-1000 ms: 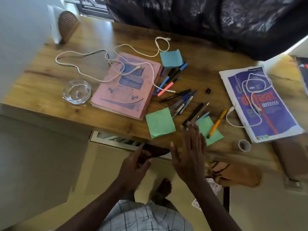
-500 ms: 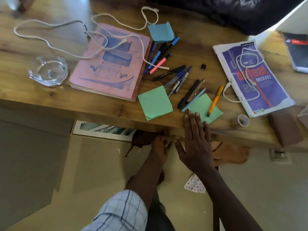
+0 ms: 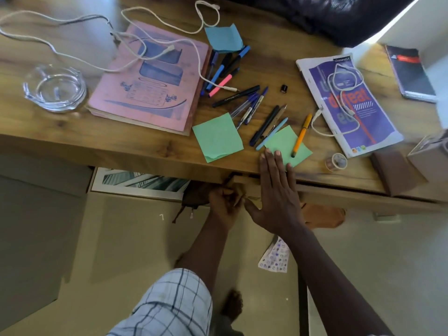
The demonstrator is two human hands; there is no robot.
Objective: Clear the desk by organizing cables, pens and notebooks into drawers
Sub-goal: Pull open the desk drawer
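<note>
A home study corner: wooden desk (image 3: 150, 151) strewn with pens (image 3: 236, 95) and a notebook (image 3: 150, 76) beyond the right hand (image 3: 276, 192), bare foot (image 3: 232, 306) on the floor below.

We wear a short sleeve (image 3: 169, 304) of pale cloth checked with dark blue lines; both forearms and hands are bare.
</note>
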